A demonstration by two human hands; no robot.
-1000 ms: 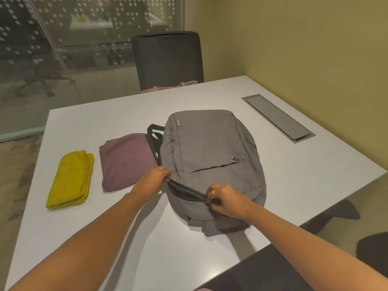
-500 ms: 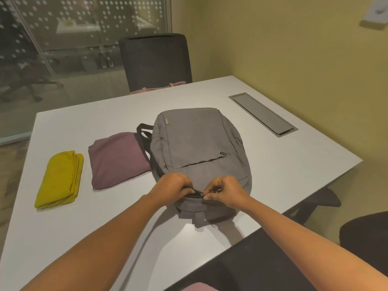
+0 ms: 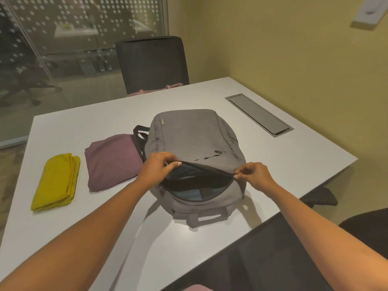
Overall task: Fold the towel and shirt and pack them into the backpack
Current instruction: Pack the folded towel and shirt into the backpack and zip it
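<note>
Backpack [image 3: 195,143] lies flat on the white table [image 3: 294,164], its top toward the person, so the main opening faces the hands. Left hand [image 3: 156,169] pinches the upper lip of that opening at its left end and lifts it; right hand [image 3: 255,175] pinches the same lip at the right end, apparently at the zipper pull. Between the two grips the mouth gapes, showing a dark blue lining, likely held wide for loading. Just outside the left grip the folded purple shirt [image 3: 113,160] touches the bag's side, and beyond it lies the folded yellow towel [image 3: 56,181], both within easy reach.
</note>
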